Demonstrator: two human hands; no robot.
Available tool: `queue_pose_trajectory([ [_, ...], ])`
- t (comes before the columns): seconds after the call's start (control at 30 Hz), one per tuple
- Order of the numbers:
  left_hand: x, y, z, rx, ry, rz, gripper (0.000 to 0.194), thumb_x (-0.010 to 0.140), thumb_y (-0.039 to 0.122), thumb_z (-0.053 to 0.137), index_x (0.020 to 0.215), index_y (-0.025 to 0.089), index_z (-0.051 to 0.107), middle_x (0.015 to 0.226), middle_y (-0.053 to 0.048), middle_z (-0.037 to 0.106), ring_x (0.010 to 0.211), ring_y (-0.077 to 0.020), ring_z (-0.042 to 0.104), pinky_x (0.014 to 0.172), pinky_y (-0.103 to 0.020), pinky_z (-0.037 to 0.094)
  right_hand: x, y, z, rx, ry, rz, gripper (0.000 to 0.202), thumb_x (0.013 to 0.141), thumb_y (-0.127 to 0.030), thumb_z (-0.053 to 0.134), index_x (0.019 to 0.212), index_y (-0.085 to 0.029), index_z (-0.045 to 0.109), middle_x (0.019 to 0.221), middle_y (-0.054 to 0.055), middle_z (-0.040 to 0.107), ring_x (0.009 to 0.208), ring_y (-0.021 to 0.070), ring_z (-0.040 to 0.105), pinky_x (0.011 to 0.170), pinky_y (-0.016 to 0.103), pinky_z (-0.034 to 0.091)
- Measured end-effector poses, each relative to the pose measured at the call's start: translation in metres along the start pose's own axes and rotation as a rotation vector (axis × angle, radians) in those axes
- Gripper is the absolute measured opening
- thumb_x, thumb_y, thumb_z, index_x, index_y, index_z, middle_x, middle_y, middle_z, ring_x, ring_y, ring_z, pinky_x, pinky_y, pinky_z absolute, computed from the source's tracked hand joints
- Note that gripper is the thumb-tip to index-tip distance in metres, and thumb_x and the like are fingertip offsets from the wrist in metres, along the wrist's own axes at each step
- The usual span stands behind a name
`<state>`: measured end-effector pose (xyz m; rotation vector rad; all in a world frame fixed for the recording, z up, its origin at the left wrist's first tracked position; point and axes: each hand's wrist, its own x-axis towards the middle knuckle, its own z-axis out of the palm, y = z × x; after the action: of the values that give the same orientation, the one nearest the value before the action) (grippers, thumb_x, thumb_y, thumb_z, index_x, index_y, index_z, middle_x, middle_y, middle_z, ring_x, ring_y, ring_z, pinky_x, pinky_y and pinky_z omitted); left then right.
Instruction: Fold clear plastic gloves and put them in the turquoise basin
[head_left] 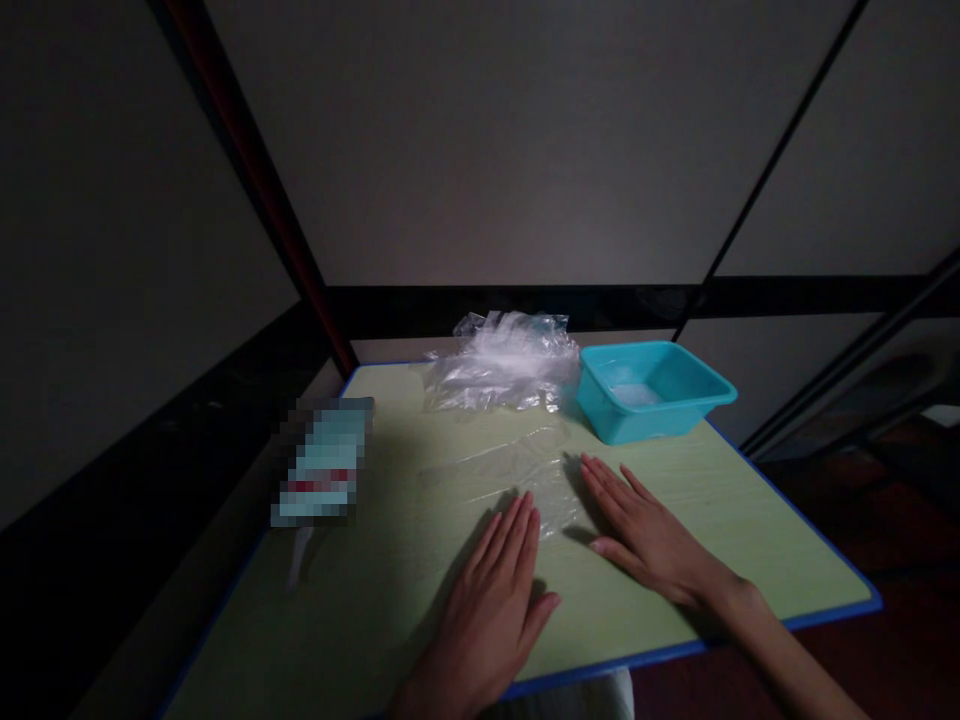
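Observation:
A clear plastic bag (517,470) lies spread out on the pale green table (390,580). My left hand (495,600) is over the bag's near edge, palm down, fingers straight and the thumb apart. To the right of the bag is my right hand (645,530), palm down too, with its fingers stretched out and thumb away from them. Neither hand holds anything. Whether the fingertips press on the plastic or hover just above it, I cannot tell.
Behind the flat bag lies a heap of crumpled clear plastic bags (510,365). A turquoise basin (652,395) with something whitish inside stands at the back right. Toward the left edge is a blurred, pale green item (322,465). Wall panels (517,150) rise behind the table.

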<state>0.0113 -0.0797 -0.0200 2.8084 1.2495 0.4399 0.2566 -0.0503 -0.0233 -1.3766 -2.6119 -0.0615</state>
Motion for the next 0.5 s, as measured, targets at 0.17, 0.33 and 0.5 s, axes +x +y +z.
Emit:
queue_pose_trajectory([
  [0.17,0.020,0.011,0.007,-0.016,0.023,0.023,0.066,0.082,0.042,0.045,0.134,0.008,0.022,0.141,-0.013,0.021,0.129,-0.0234,0.017,0.103,-0.036,0.028,0.014,-0.020,-0.005,0.054,-0.023,-0.107,0.072,0.086,-0.050,0.033,0.138,-0.012,0.001,0.142,0.013,0.009,0.130,0.0242,0.008,0.104,0.046,0.019],
  [0.33,0.024,0.013,0.016,-0.030,-0.018,0.015,0.065,0.082,0.047,0.042,0.132,0.008,0.027,0.140,-0.013,0.023,0.129,-0.0239,0.017,0.104,-0.037,0.025,0.015,-0.022,0.004,0.055,-0.030,-0.117,0.072,0.086,-0.051,0.032,0.138,-0.009,0.004,0.142,0.015,0.010,0.130,0.0251,0.009,0.104,0.046,0.021],
  [0.5,0.021,0.012,0.014,-0.027,0.008,0.027,0.066,0.083,0.046,0.040,0.134,0.008,0.021,0.142,-0.013,0.018,0.130,-0.0226,0.015,0.104,-0.036,0.024,0.015,-0.020,0.010,0.049,-0.004,-0.100,0.072,0.086,-0.050,0.032,0.138,-0.009,0.003,0.142,0.015,0.010,0.130,0.0247,0.009,0.103,0.047,0.022],
])
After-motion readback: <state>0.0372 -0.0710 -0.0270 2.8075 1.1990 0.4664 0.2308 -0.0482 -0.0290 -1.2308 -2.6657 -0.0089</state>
